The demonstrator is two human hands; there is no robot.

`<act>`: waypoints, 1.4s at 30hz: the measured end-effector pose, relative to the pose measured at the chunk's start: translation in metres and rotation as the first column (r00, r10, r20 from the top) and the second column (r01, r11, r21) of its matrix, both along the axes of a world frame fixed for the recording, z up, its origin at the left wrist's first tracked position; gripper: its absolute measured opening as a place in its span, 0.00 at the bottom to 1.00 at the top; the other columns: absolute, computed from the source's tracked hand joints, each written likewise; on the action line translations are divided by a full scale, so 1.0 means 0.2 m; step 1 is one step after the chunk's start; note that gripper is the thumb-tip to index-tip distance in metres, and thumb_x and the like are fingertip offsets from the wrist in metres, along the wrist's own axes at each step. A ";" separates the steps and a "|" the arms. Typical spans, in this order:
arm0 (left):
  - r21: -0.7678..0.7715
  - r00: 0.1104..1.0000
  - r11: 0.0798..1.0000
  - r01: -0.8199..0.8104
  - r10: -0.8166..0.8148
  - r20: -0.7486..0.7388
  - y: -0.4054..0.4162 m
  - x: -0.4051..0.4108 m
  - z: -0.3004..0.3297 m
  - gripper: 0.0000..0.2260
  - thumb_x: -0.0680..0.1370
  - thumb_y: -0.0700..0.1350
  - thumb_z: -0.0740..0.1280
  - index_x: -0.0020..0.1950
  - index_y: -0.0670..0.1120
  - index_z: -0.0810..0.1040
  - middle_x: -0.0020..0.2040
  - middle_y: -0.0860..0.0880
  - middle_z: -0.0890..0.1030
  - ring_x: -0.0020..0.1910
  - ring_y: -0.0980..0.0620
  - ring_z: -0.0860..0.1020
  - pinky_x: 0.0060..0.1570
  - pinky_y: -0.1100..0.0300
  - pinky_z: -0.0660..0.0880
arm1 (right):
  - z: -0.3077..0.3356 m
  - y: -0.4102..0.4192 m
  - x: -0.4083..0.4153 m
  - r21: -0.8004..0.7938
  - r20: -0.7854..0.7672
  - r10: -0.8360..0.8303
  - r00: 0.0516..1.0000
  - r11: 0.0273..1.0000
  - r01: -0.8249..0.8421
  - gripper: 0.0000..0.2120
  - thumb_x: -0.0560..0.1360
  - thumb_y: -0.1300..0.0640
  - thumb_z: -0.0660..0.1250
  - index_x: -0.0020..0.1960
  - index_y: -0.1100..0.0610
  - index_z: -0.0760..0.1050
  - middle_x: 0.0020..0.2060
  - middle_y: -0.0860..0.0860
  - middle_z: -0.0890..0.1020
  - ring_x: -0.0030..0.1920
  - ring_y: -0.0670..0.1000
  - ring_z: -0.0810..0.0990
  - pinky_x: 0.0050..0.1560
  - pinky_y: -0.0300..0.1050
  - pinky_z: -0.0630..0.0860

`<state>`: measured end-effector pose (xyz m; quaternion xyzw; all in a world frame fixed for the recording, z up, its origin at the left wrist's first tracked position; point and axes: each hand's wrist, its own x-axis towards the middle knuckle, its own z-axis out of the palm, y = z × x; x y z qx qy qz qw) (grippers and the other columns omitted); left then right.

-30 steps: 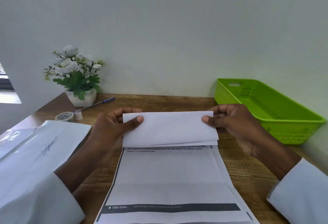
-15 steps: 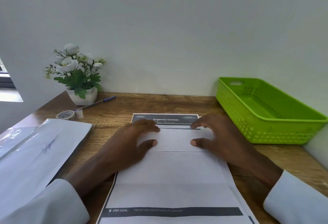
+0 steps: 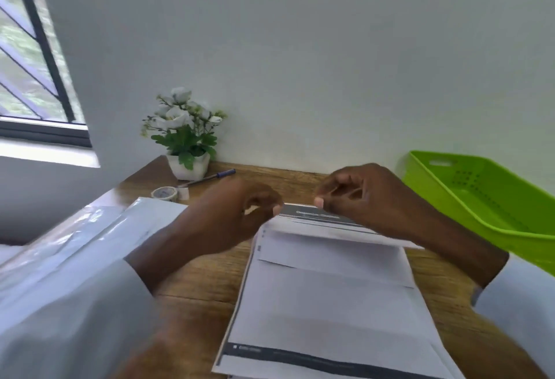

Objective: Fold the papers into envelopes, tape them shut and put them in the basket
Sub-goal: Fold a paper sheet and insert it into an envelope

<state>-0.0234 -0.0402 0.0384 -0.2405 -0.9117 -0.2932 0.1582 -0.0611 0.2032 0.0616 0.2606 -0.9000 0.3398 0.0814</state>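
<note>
A printed white sheet [image 3: 330, 297] lies on the wooden desk [image 3: 198, 279] in front of me, with creases across it. Its top flap with the dark header [image 3: 324, 216] stands slightly raised off the rest. My left hand [image 3: 231, 216] hovers at the flap's top left corner, fingers loosely curled, nothing in them. My right hand [image 3: 369, 198] hovers over the flap's top edge, thumb tip close to the paper, also holding nothing. The green basket [image 3: 492, 222] stands at the right. A tape roll [image 3: 164, 193] lies at the back left.
A plastic sleeve of papers [image 3: 90, 234] covers the desk's left side. A potted white flower [image 3: 186, 138] stands against the wall, with a pen [image 3: 210, 177] beside it. A window [image 3: 30, 63] is at the far left. More sheets lie under the printed one.
The folded flap was pressed flat under both hands. Now both hands have lifted off it, and the flap has sprung up a little. My view has swung up and left.
</note>
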 end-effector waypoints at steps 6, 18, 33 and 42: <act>0.183 0.951 0.941 -0.286 0.301 -0.065 -0.38 0.03 0.11 0.02 0.76 0.46 0.72 0.46 0.51 0.86 0.37 0.60 0.84 0.38 0.61 0.81 0.39 0.65 0.76 | 0.16 -0.37 -0.11 0.176 -0.013 0.248 0.969 0.954 -0.242 0.07 0.71 0.45 0.74 0.44 0.48 0.85 0.40 0.42 0.86 0.41 0.38 0.83 0.47 0.45 0.81; -0.284 0.632 0.639 -0.715 0.764 0.129 -0.62 0.06 -0.25 0.51 0.57 0.85 0.51 0.73 0.59 0.63 0.71 0.51 0.71 0.67 0.45 0.70 0.57 0.50 0.70 | -0.25 -0.92 -0.25 0.052 0.063 0.284 0.957 0.956 -0.288 0.07 0.72 0.47 0.73 0.49 0.44 0.82 0.41 0.38 0.82 0.41 0.35 0.79 0.38 0.31 0.70; 0.088 0.711 0.707 -0.702 0.703 0.016 -0.59 0.05 -0.26 0.29 0.73 0.60 0.71 0.71 0.52 0.67 0.66 0.49 0.77 0.60 0.48 0.77 0.52 0.60 0.72 | -0.32 -0.92 -0.19 -0.483 0.564 0.382 0.732 0.872 -0.082 0.13 0.68 0.55 0.78 0.52 0.52 0.84 0.48 0.55 0.86 0.46 0.51 0.85 0.44 0.42 0.80; 0.142 0.714 0.712 -0.687 0.699 -0.051 -0.57 0.07 -0.24 0.16 0.78 0.48 0.68 0.65 0.52 0.76 0.60 0.51 0.82 0.55 0.50 0.80 0.48 0.63 0.69 | -0.33 -0.95 -0.16 -0.497 0.293 0.341 0.893 0.852 -0.163 0.14 0.65 0.61 0.80 0.49 0.52 0.84 0.31 0.45 0.82 0.31 0.39 0.78 0.34 0.30 0.75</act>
